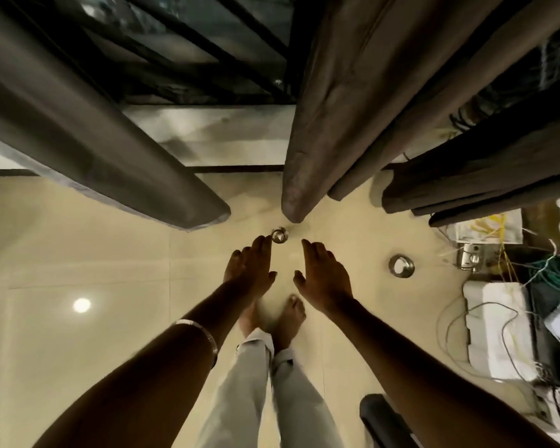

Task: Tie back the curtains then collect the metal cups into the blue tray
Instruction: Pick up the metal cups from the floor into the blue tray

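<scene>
Two grey-brown curtains hang down to the tiled floor: the left curtain (104,150) and the right curtain (330,124), with a gap of dark window between them. A small metal cup (279,235) stands on the floor just below the gap. A second metal cup (401,266) stands further right. My left hand (251,266) reaches down, fingers apart, its fingertips next to the first cup. My right hand (325,273) is stretched out beside it, fingers spread, holding nothing. No blue tray is in view.
More dark curtain folds (485,176) hang at the right. White boxes (498,331), tangled cables (553,273) and papers crowd the right edge. A black chair part (385,418) sits at the bottom right. My bare feet (288,318) stand on the cream floor tiles.
</scene>
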`<control>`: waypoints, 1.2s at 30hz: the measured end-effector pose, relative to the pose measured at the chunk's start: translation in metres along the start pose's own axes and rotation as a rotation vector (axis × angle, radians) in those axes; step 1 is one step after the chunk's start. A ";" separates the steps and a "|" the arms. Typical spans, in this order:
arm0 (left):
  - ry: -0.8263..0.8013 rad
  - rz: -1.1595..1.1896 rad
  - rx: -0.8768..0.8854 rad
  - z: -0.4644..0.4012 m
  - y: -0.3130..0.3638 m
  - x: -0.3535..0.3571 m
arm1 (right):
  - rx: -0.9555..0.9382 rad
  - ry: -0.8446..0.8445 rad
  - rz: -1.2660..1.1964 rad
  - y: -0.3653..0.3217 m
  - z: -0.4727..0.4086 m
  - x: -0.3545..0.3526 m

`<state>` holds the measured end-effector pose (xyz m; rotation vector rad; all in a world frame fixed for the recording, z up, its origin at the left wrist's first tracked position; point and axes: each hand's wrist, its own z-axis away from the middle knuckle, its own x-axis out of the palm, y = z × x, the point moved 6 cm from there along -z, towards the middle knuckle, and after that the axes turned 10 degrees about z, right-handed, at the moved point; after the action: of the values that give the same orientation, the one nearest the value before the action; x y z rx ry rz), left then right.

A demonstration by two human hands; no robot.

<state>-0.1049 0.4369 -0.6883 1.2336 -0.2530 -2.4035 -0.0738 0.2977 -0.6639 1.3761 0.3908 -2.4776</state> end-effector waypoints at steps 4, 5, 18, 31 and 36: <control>-0.017 -0.042 0.024 -0.060 -0.031 0.048 | 0.024 -0.006 -0.051 0.004 -0.061 0.055; -0.020 -0.055 0.032 -0.074 -0.038 0.061 | 0.027 0.003 -0.062 0.005 -0.075 0.069; -0.030 -0.027 0.083 -0.237 -0.102 0.190 | 0.057 -0.032 -0.095 0.021 -0.219 0.249; -0.057 -0.065 0.112 -0.302 -0.110 0.261 | 0.093 -0.057 -0.139 0.041 -0.278 0.327; -0.006 -0.024 0.146 -0.313 -0.108 0.261 | 0.055 0.028 -0.178 0.044 -0.283 0.328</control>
<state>-0.0178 0.4257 -1.1006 1.2987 -0.4242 -2.4462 -0.0037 0.3236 -1.0927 1.4581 0.4736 -2.6321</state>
